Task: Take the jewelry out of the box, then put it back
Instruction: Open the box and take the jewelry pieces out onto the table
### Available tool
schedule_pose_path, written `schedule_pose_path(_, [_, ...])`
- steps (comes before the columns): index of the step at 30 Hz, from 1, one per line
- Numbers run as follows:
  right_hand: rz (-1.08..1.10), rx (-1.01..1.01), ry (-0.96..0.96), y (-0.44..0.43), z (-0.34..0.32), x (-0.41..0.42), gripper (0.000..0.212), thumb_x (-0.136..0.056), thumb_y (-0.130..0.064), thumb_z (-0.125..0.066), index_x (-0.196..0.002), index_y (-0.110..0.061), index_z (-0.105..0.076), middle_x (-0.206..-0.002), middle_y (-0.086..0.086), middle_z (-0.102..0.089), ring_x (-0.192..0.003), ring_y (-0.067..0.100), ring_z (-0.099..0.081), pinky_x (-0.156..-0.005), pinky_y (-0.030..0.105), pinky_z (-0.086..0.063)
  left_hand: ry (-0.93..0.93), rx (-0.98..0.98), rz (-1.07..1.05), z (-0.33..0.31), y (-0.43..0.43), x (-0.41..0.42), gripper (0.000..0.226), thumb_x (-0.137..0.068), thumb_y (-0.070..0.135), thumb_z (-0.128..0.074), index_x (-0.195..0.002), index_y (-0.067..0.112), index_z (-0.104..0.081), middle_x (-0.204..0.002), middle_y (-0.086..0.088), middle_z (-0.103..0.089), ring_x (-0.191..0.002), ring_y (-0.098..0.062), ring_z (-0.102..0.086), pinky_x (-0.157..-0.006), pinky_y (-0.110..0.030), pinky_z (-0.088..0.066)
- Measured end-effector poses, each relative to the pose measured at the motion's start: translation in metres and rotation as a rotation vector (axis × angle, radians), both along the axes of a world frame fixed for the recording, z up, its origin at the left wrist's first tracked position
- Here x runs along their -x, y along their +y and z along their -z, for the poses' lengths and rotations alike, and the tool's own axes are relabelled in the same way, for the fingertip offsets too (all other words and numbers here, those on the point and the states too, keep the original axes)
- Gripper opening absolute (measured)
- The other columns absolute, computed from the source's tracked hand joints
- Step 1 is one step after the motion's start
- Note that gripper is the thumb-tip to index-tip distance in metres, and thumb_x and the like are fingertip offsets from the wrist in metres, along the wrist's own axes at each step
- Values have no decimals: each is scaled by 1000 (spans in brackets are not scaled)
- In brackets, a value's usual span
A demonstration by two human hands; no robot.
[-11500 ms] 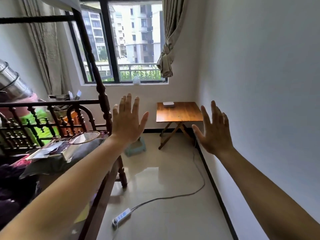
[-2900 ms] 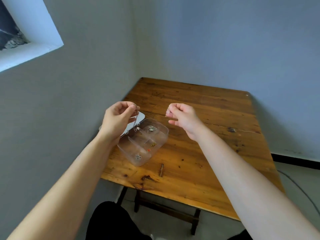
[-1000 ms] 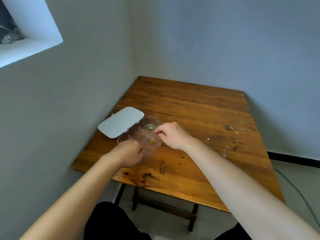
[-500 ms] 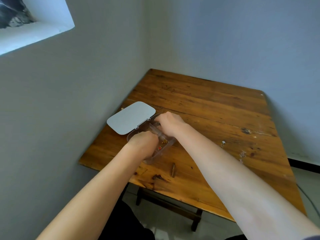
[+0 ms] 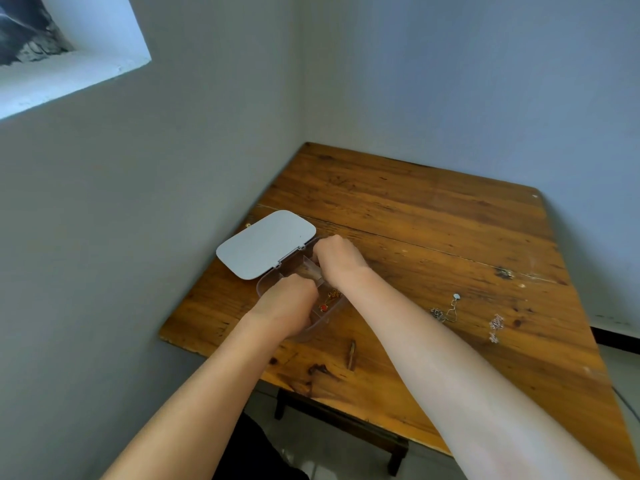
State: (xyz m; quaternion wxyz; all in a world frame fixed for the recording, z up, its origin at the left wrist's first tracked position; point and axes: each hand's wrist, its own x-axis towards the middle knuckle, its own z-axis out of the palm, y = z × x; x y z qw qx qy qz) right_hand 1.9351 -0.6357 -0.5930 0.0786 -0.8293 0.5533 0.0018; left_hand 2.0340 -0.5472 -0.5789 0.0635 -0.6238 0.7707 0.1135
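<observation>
A clear plastic jewelry box (image 5: 329, 315) with dividers sits near the left edge of the wooden table (image 5: 433, 230); its white lid (image 5: 265, 244) lies flipped open to the left. My left hand (image 5: 287, 306) rests curled over the box's near compartments. My right hand (image 5: 337, 258) is curled over the far compartment, fingertips down inside and hidden. A small gold and red piece (image 5: 327, 303) shows in the box between my hands. A silver necklace (image 5: 446, 308) and a second silver piece (image 5: 495, 327) lie loose on the table to the right.
The table stands in a room corner, grey walls at left and back. A window sill (image 5: 69, 81) is at upper left. A dark knot (image 5: 351, 355) marks the wood near the front edge. Floor tiles and the table's dark frame show below.
Both hands stay at the box as half a second ago; my right hand has shifted slightly deeper over the far compartment. The two silver pieces stay where they lay on the table.
</observation>
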Motion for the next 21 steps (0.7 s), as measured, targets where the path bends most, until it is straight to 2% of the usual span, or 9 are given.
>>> schedule_pose_path(2, [3, -26, -41, 0, 1, 3, 44, -83, 12, -59, -118, -12, -67, -112, 13, -68, -97, 31, -65, -72, 36, -54, 100, 22, -18, 3, 2, -6, 26, -85, 10, -64, -62, 17, -54, -63, 4, -55, -57, -9, -51, -51, -17, -38])
schedule_pose_path(3, [12, -42, -94, 0, 2, 6, 50, -83, 13, -59, -125, -14, -65, -118, 12, -66, -102, 30, -64, -78, 38, -55, 145, 35, -27, 3, 4, -10, 24, -84, 11, -65, -62, 18, -56, -63, 5, -56, -57, -8, -53, -50, -17, -39])
schedule_pose_path(5, [41, -62, -239, 2, -1, 14, 54, -88, 9, -61, -136, -17, -60, -129, 11, -63, -115, 30, -61, -90, 40, -54, 231, 85, -45, 1, 7, -16, 7, -81, 14, -67, -75, 15, -68, -70, 3, -64, -64, -10, -59, -55, -20, -47])
schedule_pose_path(7, [89, -33, -421, 4, -8, 21, 42, -97, -2, -56, -135, -19, -61, -132, 9, -62, -119, 29, -59, -95, 40, -52, 332, 177, -61, 0, 9, -22, 7, -81, 15, -68, -87, 15, -71, -81, 2, -66, -72, -11, -61, -62, -24, -53])
schedule_pose_path(12, [212, 10, -717, 17, -24, 48, 32, -104, -14, -48, -130, -23, -65, -136, 2, -63, -124, 21, -56, -96, 28, -45, 527, 450, -133, -16, 7, -25, 12, -88, 6, -61, -91, 16, -66, -91, 3, -58, -79, -12, -56, -63, -14, -40])
schedule_pose_path(14, [233, 20, -796, 23, -30, 63, 31, -104, -14, -49, -129, -21, -65, -135, 1, -64, -123, 19, -58, -97, 26, -45, 625, 502, -202, -25, 6, -21, 20, -89, 1, -56, -86, 19, -63, -89, 3, -58, -78, -14, -58, -63, -16, -43])
schedule_pose_path(16, [262, 6, -905, 30, -36, 80, 30, -104, -13, -50, -129, -20, -65, -131, 1, -65, -118, 18, -61, -101, 34, -52, 712, 528, -288, -36, 6, -14, 26, -90, 1, -55, -80, 25, -58, -83, 8, -58, -77, -14, -59, -61, -19, -45])
schedule_pose_path(18, [303, -9, -1004, 37, -41, 98, 30, -103, -12, -51, -129, -19, -64, -123, 0, -66, -109, 17, -65, -96, 39, -57, 820, 503, -369, -45, 5, -5, 29, -92, 4, -52, -76, 27, -57, -81, 6, -64, -75, -17, -63, -57, -24, -51])
schedule_pose_path(21, [359, 8, -1131, 47, -46, 126, 30, -102, -10, -52, -127, -18, -65, -105, -11, -64, -93, 14, -70, -82, 26, -60, 1087, 403, -458, -56, 5, 13, 25, -95, 5, -45, -80, 18, -60, -84, -3, -71, -81, -24, -71, -64, -40, -62])
